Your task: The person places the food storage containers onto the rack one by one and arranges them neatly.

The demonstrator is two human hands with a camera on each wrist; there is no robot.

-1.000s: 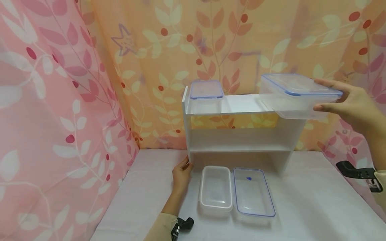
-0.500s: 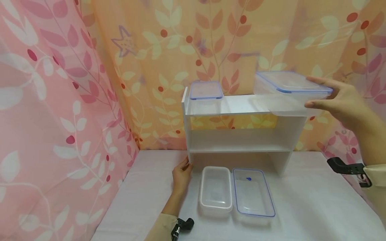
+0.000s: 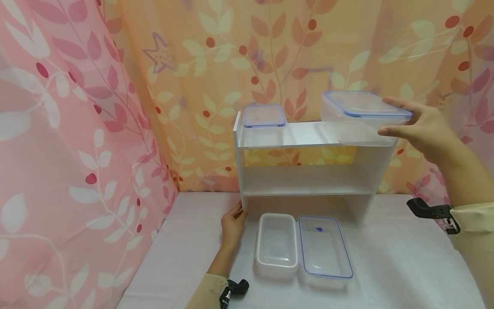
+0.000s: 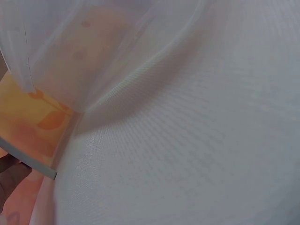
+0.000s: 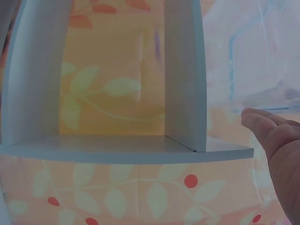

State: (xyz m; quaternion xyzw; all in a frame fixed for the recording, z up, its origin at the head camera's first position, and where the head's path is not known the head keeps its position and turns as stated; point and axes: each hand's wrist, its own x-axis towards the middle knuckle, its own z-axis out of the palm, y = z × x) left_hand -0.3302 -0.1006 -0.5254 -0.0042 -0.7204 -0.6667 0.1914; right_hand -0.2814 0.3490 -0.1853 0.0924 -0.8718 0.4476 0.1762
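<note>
My right hand grips one end of a clear lidded food container with a blue rim, thumb on the near side and fingers at the back. The container is at the right end of the white shelf's top board; I cannot tell whether it touches the board. In the right wrist view, part of the hand shows beside the clear container. My left hand holds the lower front edge of the shelf's left side panel. Only its fingers show in the left wrist view.
A smaller lidded container stands on the top board's left end. Two more clear containers, one with a white rim and one with a blue rim, sit side by side on the white-covered table before the shelf. Patterned curtains surround it.
My right hand has carried the container leftward and slightly upward in the head view, over the top board's right end. The left hand and the other containers have stayed put.
</note>
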